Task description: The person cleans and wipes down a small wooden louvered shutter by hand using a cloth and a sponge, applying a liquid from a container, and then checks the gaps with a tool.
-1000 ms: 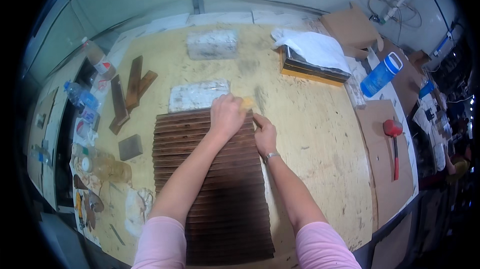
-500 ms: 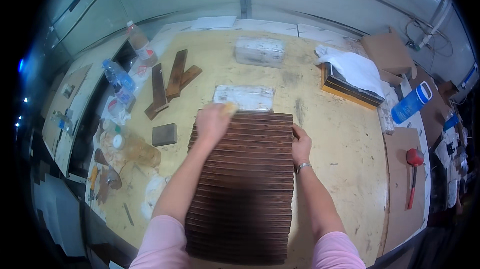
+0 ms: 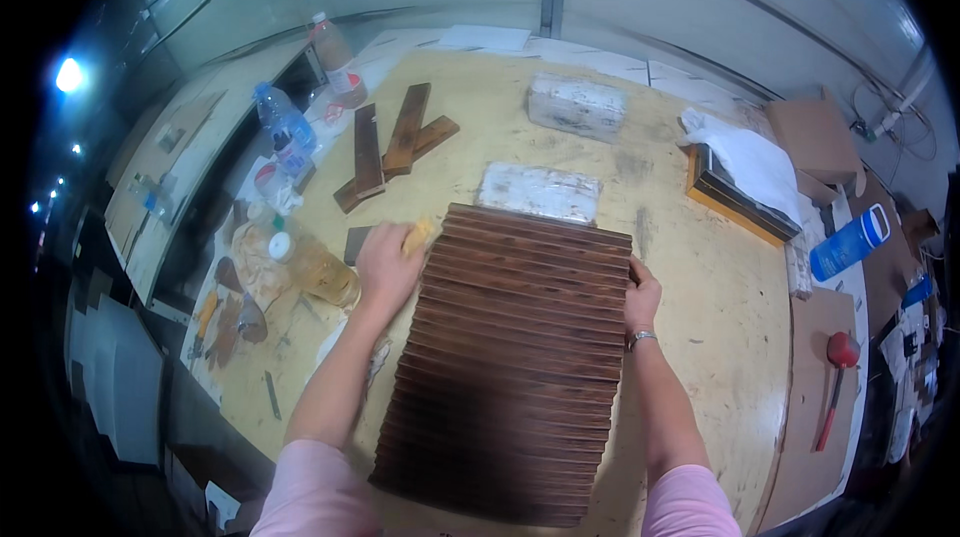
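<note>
A dark brown ridged wooden panel (image 3: 520, 337) made of many slats lies in front of me, its far edge beside a white wrapped block (image 3: 540, 191). My right hand (image 3: 642, 299) is closed on the panel's right edge near the far corner, with its thumb and fingertips partly hidden. At the far left corner, just off the panel's left edge, my left hand (image 3: 388, 272) pinches a small yellow sponge (image 3: 422, 234). Behind that hand a grey rectangular block (image 3: 357, 243) is partly covered.
To the left stand a jar of amber liquid (image 3: 318, 270) and plastic bottles (image 3: 283, 119). Several brown wood strips (image 3: 408, 127) lie beyond. Another wrapped block (image 3: 577, 107) sits at the back. On the right are a cloth-topped box (image 3: 742, 189), a blue bottle (image 3: 846, 245) and a red mallet (image 3: 842, 351).
My left hand with the sponge has moved from the panel's far edge out past its left side, toward me. The view has turned, and the panel now appears tilted.
</note>
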